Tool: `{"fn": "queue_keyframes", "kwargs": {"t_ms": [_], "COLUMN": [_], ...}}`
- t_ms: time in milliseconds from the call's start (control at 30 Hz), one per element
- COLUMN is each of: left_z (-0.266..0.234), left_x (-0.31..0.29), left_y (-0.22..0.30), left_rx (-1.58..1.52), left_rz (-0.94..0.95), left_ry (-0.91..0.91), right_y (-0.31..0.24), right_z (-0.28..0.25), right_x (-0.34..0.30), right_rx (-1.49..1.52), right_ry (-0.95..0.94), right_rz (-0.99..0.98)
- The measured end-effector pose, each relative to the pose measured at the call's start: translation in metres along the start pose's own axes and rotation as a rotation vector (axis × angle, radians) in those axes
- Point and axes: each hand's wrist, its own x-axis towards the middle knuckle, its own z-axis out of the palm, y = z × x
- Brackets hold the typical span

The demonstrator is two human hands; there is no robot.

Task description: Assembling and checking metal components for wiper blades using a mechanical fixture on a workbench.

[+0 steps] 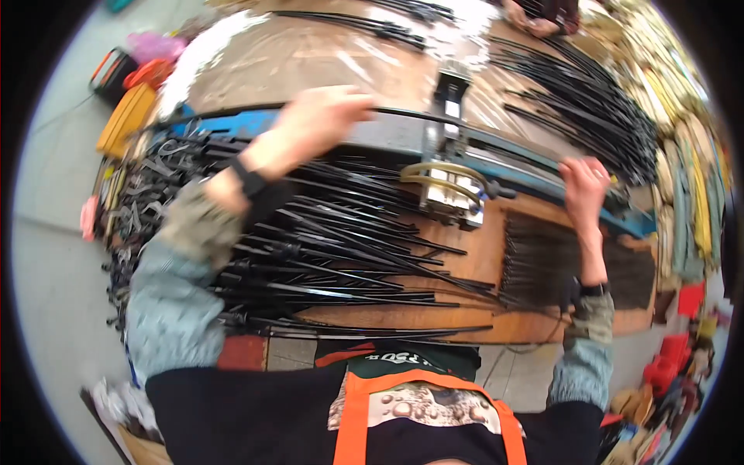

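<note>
Orange straps [355, 418] face rods [372, 232], wooden table [484, 256], grey floor [58, 178].

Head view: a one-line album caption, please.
Left hand gripping a long thin black rod, right hand curled near a blue metal rail, slender black rods heaped nearby.

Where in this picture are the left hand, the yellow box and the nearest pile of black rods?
Left hand [324, 118]: head view, back of the hand.
Yellow box [126, 122]: head view, middle of its visible side.
Nearest pile of black rods [364, 235]: head view, rods near its middle.
</note>
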Motion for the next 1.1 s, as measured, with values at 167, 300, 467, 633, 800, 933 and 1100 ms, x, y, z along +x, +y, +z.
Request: {"fn": "queue_keyframes", "kwargs": {"t_ms": [167,300,467,633,800,933,1100], "left_z": [0.044,0.049,0.057,0.065,0.075,0.072,0.067], "left_x": [0.047,0.039,0.041,0.044,0.041,0.041,0.046], "left_y": [0.022,0.020,0.018,0.016,0.012,0.012,0.017], "left_rx": [-0.025,-0.122,-0.165,-0.166,-0.096,-0.096,-0.017], "left_rz": [0.083,0.026,-0.003,-0.076,0.016,0.029,-0.107], "left_ry": [0.018,-0.008,0.067,0.052,0.095,0.140,-0.004], "right_y": [0.008,0.004,0.005,0.003,0.005,-0.006,-0.073], "right_z": [-0.003,0.003,0.010,0.011,0.011,0.010,-0.001], "right_x": [-0.008,-0.010,-0.010,-0.010,-0.018,-0.010,-0.013], "right_rx": [0.087,0.101,0.143,0.132,0.113,0.128,0.104], "right_ry": [0.043,0.014,0.031,0.024,0.008,0.052,0.096], "right_rz": [-0.006,0.022,0.076,0.111,0.077,0.080,-0.134]}}
